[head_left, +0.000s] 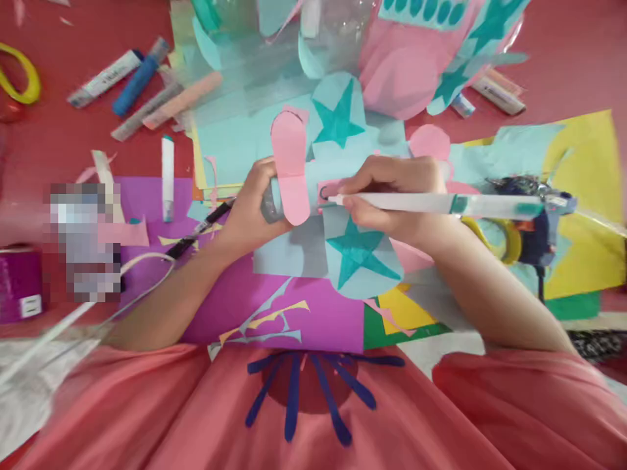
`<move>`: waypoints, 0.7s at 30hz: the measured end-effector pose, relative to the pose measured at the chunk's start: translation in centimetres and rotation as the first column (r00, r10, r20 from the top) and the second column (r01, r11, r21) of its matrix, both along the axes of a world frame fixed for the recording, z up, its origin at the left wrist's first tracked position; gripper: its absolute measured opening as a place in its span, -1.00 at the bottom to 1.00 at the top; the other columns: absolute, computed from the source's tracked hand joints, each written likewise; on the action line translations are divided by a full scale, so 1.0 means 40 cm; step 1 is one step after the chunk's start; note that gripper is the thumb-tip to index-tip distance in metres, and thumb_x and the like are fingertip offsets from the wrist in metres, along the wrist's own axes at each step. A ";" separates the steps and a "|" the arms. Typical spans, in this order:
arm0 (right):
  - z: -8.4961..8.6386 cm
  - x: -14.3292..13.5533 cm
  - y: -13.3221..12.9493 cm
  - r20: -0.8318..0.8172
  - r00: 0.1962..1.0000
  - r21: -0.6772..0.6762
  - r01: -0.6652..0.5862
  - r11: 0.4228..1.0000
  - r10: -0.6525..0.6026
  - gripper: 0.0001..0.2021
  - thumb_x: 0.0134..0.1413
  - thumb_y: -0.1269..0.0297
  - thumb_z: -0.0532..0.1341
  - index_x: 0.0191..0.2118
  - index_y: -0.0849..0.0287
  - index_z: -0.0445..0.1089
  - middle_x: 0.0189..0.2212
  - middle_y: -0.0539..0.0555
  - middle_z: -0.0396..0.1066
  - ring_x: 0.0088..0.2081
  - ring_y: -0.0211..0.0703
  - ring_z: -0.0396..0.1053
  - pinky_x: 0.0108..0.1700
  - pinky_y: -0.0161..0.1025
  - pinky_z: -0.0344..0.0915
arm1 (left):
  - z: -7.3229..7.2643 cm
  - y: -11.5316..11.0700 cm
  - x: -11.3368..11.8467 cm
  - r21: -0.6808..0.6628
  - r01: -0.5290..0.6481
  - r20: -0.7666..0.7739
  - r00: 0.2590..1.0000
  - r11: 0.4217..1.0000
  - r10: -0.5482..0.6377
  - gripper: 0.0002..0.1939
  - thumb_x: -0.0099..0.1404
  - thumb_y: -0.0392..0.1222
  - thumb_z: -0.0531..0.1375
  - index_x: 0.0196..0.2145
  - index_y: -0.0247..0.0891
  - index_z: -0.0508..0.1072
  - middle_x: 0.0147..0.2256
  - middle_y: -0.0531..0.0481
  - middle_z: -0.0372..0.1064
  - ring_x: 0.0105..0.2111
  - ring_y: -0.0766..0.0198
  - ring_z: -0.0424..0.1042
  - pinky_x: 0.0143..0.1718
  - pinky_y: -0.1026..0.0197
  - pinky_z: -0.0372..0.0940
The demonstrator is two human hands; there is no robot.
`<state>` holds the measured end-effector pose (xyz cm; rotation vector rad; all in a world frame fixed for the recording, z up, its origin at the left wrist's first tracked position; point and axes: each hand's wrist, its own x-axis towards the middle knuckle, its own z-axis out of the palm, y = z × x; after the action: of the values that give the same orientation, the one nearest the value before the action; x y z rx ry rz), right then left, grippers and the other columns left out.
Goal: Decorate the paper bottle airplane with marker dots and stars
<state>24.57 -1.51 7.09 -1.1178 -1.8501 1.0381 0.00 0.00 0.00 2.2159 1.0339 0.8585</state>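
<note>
We are gripping the blue tube (314, 171) in our left hand (252, 205) and pinching a marker (406, 202) in our right hand (404, 175), its tip meeting the tube's pink patch (334, 187); bracing the tube should be steadying our strokes.

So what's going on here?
A person is working on a blue paper craft. The left hand grips its left end, next to a pink strip. The right hand holds a marker, its tip at a pink patch bearing a dark curved mark. Teal stars show above and below.
</note>
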 end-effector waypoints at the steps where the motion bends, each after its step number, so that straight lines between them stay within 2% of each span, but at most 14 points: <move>1: -0.003 0.000 -0.002 0.006 1.000 0.004 0.012 1.000 -0.012 -0.86 0.07 0.29 0.24 -0.49 0.11 0.41 -0.44 0.01 0.63 -0.49 -0.22 0.50 -0.49 -0.28 0.32 | -0.001 0.000 -0.002 -0.004 -0.004 -0.007 1.000 1.000 0.004 -0.38 0.31 0.21 0.25 0.21 -0.04 0.22 0.20 -0.13 0.35 0.23 -0.03 0.38 0.26 -0.06 0.34; 6: -0.014 0.006 -0.004 0.063 0.995 0.067 0.072 0.995 -0.076 -0.86 0.11 0.31 0.24 -0.47 0.09 0.42 -0.56 -0.02 0.50 -0.52 -0.21 0.40 -0.46 -0.23 0.34 | -0.004 0.000 -0.007 0.001 -0.002 -0.015 1.000 1.000 0.002 -0.40 0.33 0.21 0.23 0.21 -0.04 0.21 0.21 -0.14 0.34 0.24 -0.03 0.37 0.27 -0.07 0.33; 9: -0.018 0.015 0.002 0.087 0.994 0.102 0.059 0.993 -0.068 -0.87 0.13 0.31 0.27 -0.45 0.09 0.45 -0.57 -0.04 0.44 -0.53 -0.24 0.35 -0.46 -0.23 0.33 | -0.005 0.000 -0.007 0.004 0.004 -0.010 1.000 1.000 -0.004 -0.39 0.34 0.21 0.23 0.22 -0.03 0.21 0.22 -0.14 0.33 0.24 -0.04 0.37 0.27 -0.08 0.33; 16: -0.023 0.010 0.000 0.038 0.997 0.135 0.067 0.989 -0.073 -0.89 0.12 0.34 0.27 -0.44 0.11 0.44 -0.58 -0.05 0.39 -0.55 -0.28 0.28 -0.48 -0.26 0.27 | -0.005 0.000 -0.006 -0.001 0.012 0.006 1.000 1.000 -0.012 -0.41 0.35 0.20 0.23 0.22 -0.05 0.20 0.22 -0.17 0.32 0.25 -0.05 0.36 0.28 -0.12 0.33; 21: -0.016 0.009 0.011 -0.048 0.996 0.079 0.072 0.994 -0.069 -0.80 0.19 0.15 0.30 -0.43 0.09 0.42 -0.52 -0.02 0.44 -0.52 -0.27 0.35 -0.50 -0.26 0.31 | -0.012 -0.001 -0.008 0.002 0.024 0.007 1.000 1.000 -0.024 -0.36 0.35 0.19 0.24 0.24 -0.07 0.14 0.22 -0.20 0.29 0.25 -0.08 0.35 0.26 -0.15 0.34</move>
<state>24.93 -1.08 6.45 -1.0953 -1.7879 0.9331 -0.33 -0.02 -0.46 2.2205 1.0013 0.8563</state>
